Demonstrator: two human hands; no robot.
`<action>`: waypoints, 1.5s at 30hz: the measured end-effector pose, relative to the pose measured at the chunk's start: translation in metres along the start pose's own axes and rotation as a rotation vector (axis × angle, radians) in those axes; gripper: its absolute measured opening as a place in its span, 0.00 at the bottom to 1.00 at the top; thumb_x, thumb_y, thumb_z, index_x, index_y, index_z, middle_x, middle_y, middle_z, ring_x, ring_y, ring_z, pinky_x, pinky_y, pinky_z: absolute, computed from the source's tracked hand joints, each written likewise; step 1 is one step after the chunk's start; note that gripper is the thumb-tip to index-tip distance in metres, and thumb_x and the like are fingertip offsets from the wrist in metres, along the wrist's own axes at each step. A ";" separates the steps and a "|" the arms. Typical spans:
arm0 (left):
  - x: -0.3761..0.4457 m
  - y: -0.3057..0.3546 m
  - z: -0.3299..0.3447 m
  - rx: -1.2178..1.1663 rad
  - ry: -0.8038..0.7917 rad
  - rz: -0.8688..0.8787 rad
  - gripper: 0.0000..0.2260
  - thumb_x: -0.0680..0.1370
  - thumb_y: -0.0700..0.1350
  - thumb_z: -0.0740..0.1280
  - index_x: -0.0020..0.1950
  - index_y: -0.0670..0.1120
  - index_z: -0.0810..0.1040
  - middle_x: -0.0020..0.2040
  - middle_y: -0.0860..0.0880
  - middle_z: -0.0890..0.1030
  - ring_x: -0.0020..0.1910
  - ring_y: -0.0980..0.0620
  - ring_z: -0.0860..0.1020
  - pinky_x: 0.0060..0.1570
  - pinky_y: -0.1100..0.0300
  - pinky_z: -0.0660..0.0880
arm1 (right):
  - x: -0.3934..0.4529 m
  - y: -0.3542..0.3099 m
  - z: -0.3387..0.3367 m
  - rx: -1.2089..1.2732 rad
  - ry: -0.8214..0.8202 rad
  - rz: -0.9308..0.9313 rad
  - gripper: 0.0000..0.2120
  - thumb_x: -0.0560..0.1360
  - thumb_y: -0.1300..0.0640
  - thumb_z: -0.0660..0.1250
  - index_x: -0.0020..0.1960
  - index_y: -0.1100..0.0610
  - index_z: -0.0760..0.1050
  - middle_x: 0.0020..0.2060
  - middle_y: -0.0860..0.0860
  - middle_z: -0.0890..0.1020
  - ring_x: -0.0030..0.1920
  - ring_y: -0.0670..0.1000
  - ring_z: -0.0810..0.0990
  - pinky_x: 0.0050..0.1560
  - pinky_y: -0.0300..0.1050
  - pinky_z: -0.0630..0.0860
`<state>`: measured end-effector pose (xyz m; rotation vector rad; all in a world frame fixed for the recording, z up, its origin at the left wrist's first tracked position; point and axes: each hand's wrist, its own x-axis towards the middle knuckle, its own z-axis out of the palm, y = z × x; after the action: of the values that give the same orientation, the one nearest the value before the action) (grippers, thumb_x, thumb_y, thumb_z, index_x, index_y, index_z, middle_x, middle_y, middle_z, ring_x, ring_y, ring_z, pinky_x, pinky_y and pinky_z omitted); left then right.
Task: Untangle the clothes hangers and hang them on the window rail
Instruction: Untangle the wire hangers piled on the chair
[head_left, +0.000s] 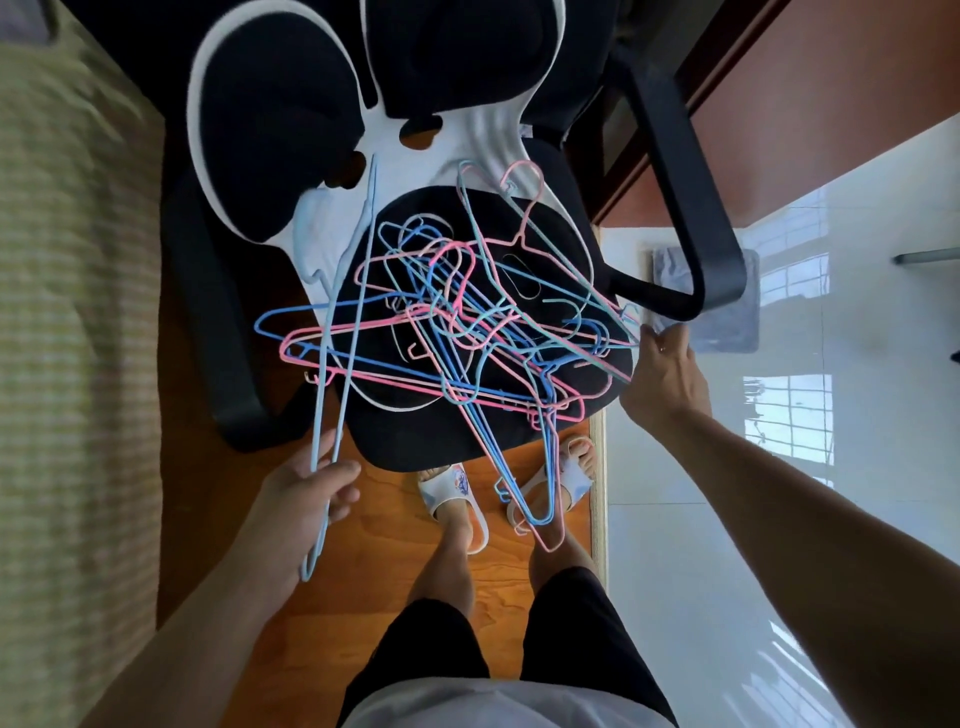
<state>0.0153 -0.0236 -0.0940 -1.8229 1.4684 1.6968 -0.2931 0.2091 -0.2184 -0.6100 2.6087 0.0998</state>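
— While the tangled hangers (467, 332) are piled on the chair seat (415, 436), what is gripped?
— A pale blue hanger (343, 332) is gripped by the left hand (311, 493); the pile's edge is pinched by the right hand (665, 374).

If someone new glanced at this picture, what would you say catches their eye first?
First, the tangled heap of pink, blue and teal wire clothes hangers sprawled over the black office chair seat at centre, some dangling past its front edge above the slippered feet. Next, the left hand at lower left gripping a long pale blue wire hanger that runs up across the heap, and the right hand touching the heap's right edge beside the black armrest.
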 end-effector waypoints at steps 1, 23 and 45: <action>0.000 -0.001 0.000 -0.009 0.001 -0.003 0.23 0.82 0.44 0.67 0.77 0.52 0.70 0.56 0.47 0.81 0.55 0.47 0.82 0.62 0.46 0.78 | 0.001 0.000 -0.001 0.003 0.020 0.010 0.27 0.70 0.56 0.74 0.66 0.58 0.69 0.60 0.56 0.64 0.54 0.63 0.78 0.41 0.52 0.79; -0.003 -0.007 0.001 -0.052 -0.018 0.013 0.23 0.81 0.44 0.68 0.77 0.51 0.71 0.60 0.47 0.80 0.56 0.46 0.82 0.62 0.46 0.78 | -0.018 0.002 -0.019 0.080 0.065 0.079 0.25 0.73 0.60 0.71 0.66 0.59 0.64 0.60 0.59 0.68 0.35 0.59 0.71 0.35 0.49 0.73; -0.023 0.006 0.010 0.017 -0.040 0.058 0.23 0.81 0.45 0.68 0.76 0.51 0.69 0.56 0.50 0.80 0.56 0.48 0.81 0.61 0.48 0.77 | -0.063 -0.010 -0.034 0.239 0.066 0.081 0.34 0.74 0.53 0.74 0.72 0.56 0.60 0.70 0.57 0.65 0.53 0.62 0.81 0.44 0.55 0.82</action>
<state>0.0092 -0.0080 -0.0752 -1.7431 1.5288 1.7323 -0.2527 0.2202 -0.1589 -0.4295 2.6555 -0.2076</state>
